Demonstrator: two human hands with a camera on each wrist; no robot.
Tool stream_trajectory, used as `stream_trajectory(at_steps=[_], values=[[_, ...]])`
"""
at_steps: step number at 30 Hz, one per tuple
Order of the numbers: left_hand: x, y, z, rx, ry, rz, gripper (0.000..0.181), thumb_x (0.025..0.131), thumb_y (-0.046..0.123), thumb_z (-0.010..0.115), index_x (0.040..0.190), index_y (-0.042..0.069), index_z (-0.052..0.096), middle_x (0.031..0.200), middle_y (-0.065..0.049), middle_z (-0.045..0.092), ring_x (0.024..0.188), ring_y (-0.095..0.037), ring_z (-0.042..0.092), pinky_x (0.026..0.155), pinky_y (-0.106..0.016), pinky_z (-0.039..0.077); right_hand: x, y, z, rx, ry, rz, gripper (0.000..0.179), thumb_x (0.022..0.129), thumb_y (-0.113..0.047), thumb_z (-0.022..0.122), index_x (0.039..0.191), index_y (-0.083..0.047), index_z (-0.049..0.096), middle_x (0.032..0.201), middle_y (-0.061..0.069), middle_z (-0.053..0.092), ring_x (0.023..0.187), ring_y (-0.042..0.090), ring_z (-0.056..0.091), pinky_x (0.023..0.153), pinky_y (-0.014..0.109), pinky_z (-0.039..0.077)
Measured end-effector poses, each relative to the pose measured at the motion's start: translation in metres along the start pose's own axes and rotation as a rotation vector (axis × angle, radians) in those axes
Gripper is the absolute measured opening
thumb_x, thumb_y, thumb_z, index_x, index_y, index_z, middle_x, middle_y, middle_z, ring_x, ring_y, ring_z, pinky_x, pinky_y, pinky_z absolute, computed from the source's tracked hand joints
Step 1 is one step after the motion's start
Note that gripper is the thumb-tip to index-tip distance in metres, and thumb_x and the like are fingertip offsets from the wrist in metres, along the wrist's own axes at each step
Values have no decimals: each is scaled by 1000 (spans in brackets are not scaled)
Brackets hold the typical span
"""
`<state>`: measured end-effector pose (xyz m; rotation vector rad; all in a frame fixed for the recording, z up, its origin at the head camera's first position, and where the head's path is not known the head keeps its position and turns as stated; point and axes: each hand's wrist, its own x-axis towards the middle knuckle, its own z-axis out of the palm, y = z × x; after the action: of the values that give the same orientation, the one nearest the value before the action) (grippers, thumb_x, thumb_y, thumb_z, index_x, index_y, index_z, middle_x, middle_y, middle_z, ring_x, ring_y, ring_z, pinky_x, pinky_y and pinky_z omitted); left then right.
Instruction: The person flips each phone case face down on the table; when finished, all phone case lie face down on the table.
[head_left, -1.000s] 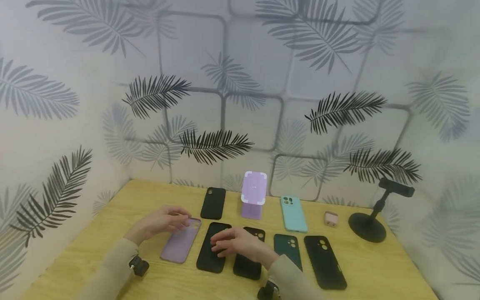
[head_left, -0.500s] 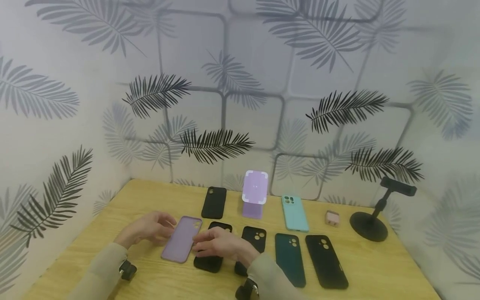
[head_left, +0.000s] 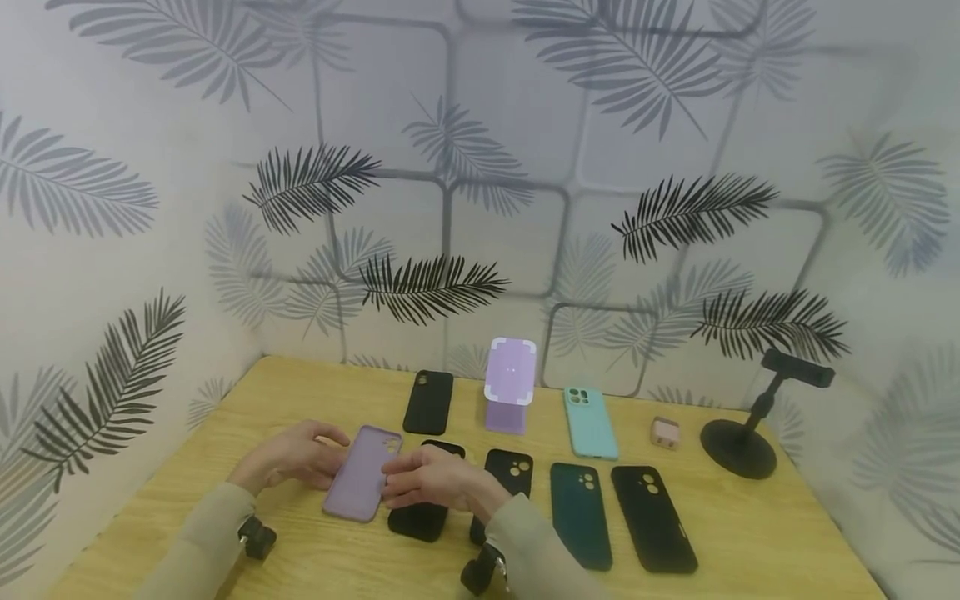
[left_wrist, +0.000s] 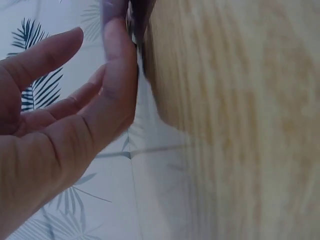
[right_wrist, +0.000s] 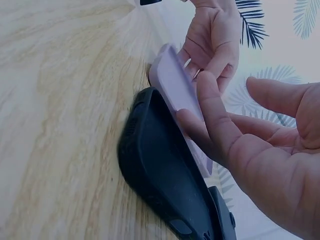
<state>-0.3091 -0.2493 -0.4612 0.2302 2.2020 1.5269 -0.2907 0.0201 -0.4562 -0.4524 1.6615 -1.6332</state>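
Note:
A purple phone case (head_left: pixel 358 477) lies on the table with its hollow side up. My left hand (head_left: pixel 296 456) is at its left edge, fingers loosely bent and thumb apart, as the left wrist view also shows. On the other side, my right hand (head_left: pixel 442 482) reaches over a black phone case (head_left: pixel 420 522) and brings its fingertips to the purple case's right edge. In the right wrist view those fingers (right_wrist: pixel 195 131) look relaxed, not wrapped round anything. Part of the black case and a second black phone case (head_left: pixel 513 471) is hidden by the right hand and arm.
To the right lie a dark green phone case (head_left: pixel 581 517) and another black one (head_left: pixel 654 521). Further back are a black case (head_left: pixel 428 403), a purple stand (head_left: pixel 511 371), a turquoise case (head_left: pixel 591 423), a pink charger plug (head_left: pixel 664 432) and a black phone holder (head_left: pixel 738 450).
My left hand has drawn back left from over the purple case to its left edge. My right hand has moved left from above the black case to the purple case's right edge.

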Motion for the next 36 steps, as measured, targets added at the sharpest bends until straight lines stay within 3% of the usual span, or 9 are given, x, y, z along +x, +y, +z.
stream_trajectory(at_steps=[7, 13, 18, 21, 25, 30, 33, 36], values=[[5, 0, -10, -142, -84, 54, 46, 96, 8, 60, 133, -11, 40, 107, -12, 68, 95, -19, 66, 82, -33, 58, 5, -2, -3, 19, 13, -1, 43, 100, -3, 52, 139, 12, 45, 136, 27, 54, 124, 40, 56, 98, 43, 53], [10, 3, -8, -264, -171, 86, 33, 98, 7, 58, 126, -1, 45, 110, -12, 67, 101, -25, 67, 89, -40, 57, 10, -2, -3, 42, 3, -19, 45, 103, -9, 48, 143, 10, 41, 139, 28, 52, 127, 41, 53, 101, 47, 51], [16, 4, -1, -230, -229, 119, 30, 99, 12, 58, 126, 4, 48, 123, -20, 61, 110, -31, 64, 92, -47, 56, 12, -2, -1, 27, -14, -38, 51, 104, -20, 51, 145, 7, 39, 140, 27, 52, 130, 40, 51, 104, 49, 48], [18, 5, 4, -148, -210, 109, 34, 97, 17, 63, 126, 5, 50, 132, -23, 53, 112, -31, 62, 90, -48, 56, 13, -2, 0, 19, -17, -56, 52, 104, -22, 50, 147, 5, 37, 140, 27, 51, 131, 40, 49, 105, 51, 46], [17, 8, 11, -41, -134, 82, 40, 93, 21, 69, 124, 3, 51, 137, -27, 47, 112, -30, 59, 85, -48, 58, 14, 2, 1, -30, 7, -87, 47, 104, -20, 50, 144, 2, 43, 136, 25, 56, 126, 36, 56, 102, 50, 49], [14, 13, 18, 3, -58, 40, 45, 88, 16, 74, 121, -1, 50, 133, -27, 46, 109, -28, 59, 83, -46, 59, 17, 9, 2, -135, 74, -130, 30, 100, -14, 57, 125, 2, 61, 113, 15, 67, 96, 25, 68, 82, 40, 60], [11, 13, 20, 29, -36, 27, 44, 87, 13, 74, 122, -2, 50, 131, -27, 46, 107, -27, 59, 83, -44, 59, 18, 12, 4, -155, 120, -131, 20, 96, -10, 62, 110, 4, 67, 94, 17, 70, 74, 19, 68, 68, 35, 62], [7, 10, 20, 62, -24, 22, 44, 87, 12, 74, 122, -1, 51, 132, -27, 47, 109, -28, 57, 84, -42, 59, 18, 13, 7, -145, 201, -109, 19, 92, -7, 68, 106, 4, 68, 81, 18, 72, 61, 14, 66, 60, 31, 61]])
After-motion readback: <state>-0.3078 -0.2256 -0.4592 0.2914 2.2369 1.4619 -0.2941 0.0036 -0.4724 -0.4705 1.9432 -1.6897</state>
